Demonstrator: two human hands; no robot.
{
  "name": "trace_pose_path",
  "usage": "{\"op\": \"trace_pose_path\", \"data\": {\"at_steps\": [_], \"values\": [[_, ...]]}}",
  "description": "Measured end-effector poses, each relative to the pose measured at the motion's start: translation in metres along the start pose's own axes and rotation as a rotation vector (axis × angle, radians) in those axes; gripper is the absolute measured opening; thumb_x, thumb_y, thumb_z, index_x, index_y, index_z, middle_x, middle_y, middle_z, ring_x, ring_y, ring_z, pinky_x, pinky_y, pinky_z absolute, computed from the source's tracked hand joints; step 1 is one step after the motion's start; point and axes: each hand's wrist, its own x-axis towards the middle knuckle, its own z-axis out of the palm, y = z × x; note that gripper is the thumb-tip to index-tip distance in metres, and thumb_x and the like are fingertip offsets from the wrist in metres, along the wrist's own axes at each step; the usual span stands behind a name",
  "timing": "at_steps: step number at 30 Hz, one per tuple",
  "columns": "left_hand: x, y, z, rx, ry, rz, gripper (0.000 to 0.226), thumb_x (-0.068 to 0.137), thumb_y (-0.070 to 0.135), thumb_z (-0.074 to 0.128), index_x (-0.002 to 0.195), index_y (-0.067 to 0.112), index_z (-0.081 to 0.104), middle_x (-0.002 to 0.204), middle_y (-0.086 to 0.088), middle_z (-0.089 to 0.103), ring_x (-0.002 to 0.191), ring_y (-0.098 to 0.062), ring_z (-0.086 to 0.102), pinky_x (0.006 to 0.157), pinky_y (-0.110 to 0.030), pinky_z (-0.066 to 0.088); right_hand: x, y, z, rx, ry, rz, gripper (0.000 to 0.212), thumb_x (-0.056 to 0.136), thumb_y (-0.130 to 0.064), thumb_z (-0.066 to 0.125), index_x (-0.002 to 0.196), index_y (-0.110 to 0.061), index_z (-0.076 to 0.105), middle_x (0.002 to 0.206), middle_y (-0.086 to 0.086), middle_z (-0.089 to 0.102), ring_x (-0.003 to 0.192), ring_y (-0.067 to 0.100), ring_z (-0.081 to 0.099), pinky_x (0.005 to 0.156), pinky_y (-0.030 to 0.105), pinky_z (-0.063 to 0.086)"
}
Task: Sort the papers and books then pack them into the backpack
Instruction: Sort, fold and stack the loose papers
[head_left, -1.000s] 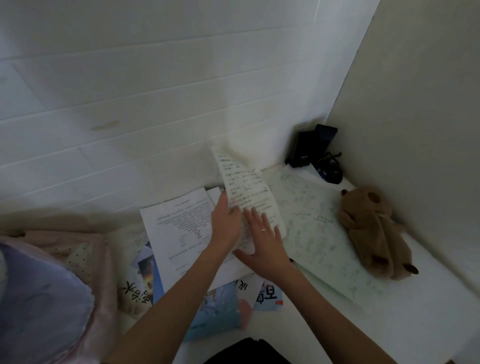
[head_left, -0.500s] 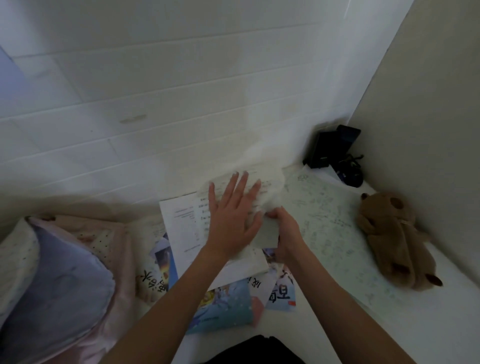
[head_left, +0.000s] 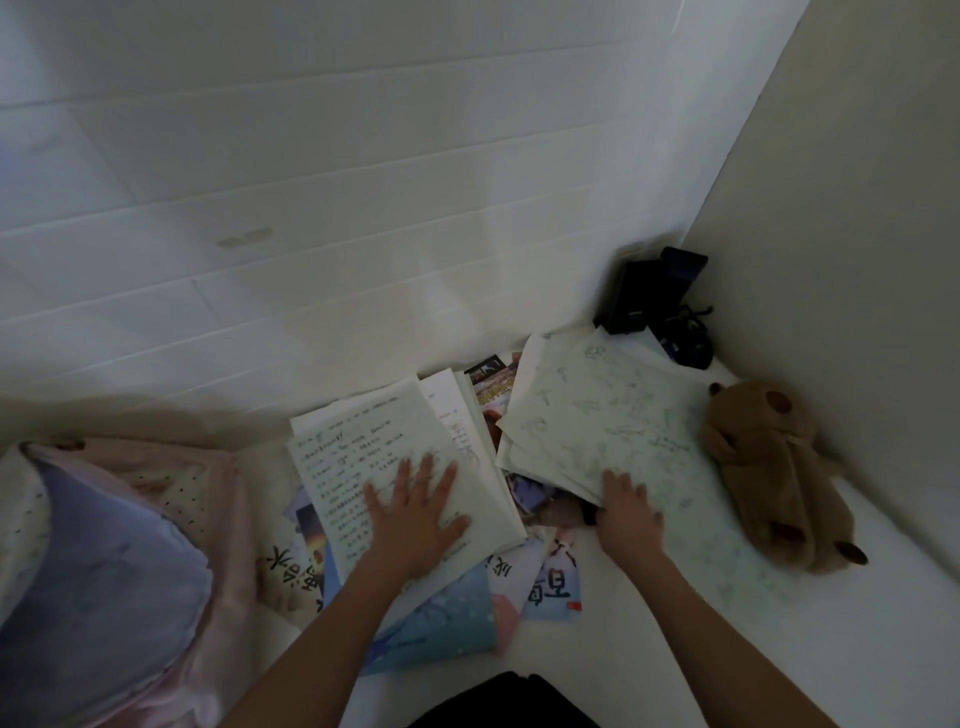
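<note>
— While the left hand (head_left: 415, 512) lies flat with its fingers spread, what is under it?

— A printed worksheet (head_left: 384, 457), the top sheet of a white paper stack in the centre of the frame. The palm and straight fingers press on it; nothing is curled round it.

— And the right hand (head_left: 626, 512)?

— It sits at the lower left edge of a large scribbled sheet (head_left: 613, 421), right of centre. The fingers bend over that edge; whether the thumb is tucked beneath to pinch it, I cannot tell.

— Where are the books?

— Colourful books and booklets (head_left: 447, 618) poke out from under both paper piles, towards the lower centre, one with large dark characters on its cover. More covers (head_left: 491, 382) show between the two piles, near the wall.

— Is the backpack in view?

— A pink and lavender backpack (head_left: 104, 571) fills the lower left of the frame, just beside the papers.

— Anything else?

— A brown plush toy (head_left: 774, 467) lies at the right, beside the scribbled sheet. Dark objects (head_left: 654, 306) stand in the corner, upper right of the papers, too dim to identify. Everything rests on a white surface (head_left: 727, 649) against a white panelled wall (head_left: 363, 208).
</note>
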Motion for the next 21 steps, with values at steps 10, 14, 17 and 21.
{"op": "trace_pose_path", "data": {"at_steps": [10,14,17,21], "values": [[0.002,0.005,-0.001,-0.003,-0.004,-0.021,0.112,0.038,0.08,-0.041,0.14,0.034,-0.027,0.148,0.005,-0.035,0.143,-0.025,-0.024,0.107,-0.064,-0.014,-0.002,0.009,-0.049,0.06,0.24,0.034,0.026,0.092,-0.034,0.052,0.108,-0.016,0.059,0.111,0.007,0.063,0.104,0.026,0.059,0.079,0.032,0.044],[0.005,0.017,-0.014,-0.046,0.081,-0.022,0.123,0.047,0.081,-0.036,0.15,0.028,0.008,0.16,-0.001,-0.006,0.147,-0.021,-0.012,0.112,-0.052,-0.016,0.005,0.004,-0.055,0.154,0.182,-0.127,0.037,0.096,-0.041,0.043,0.064,-0.022,0.043,0.075,0.002,0.056,0.081,0.024,0.059,0.064,0.031,0.039],[0.004,0.037,-0.03,-0.179,0.186,0.025,0.088,0.078,0.072,-0.001,0.147,0.024,0.023,0.159,0.0,0.011,0.147,-0.016,0.0,0.117,-0.04,-0.009,0.008,-0.001,-0.052,0.141,0.149,-0.19,0.032,0.096,-0.018,0.043,0.065,-0.014,0.047,0.076,0.009,0.059,0.081,0.028,0.06,0.064,0.032,0.041],[0.008,0.059,-0.044,-0.541,0.245,0.092,0.045,0.095,0.044,0.044,0.133,0.022,0.046,0.145,0.001,0.04,0.136,-0.015,0.031,0.113,-0.031,0.021,0.003,-0.01,-0.063,0.21,0.182,-0.138,0.023,0.088,-0.026,0.058,0.069,-0.015,0.052,0.066,-0.001,0.05,0.069,0.02,0.053,0.05,0.025,0.03]]}}
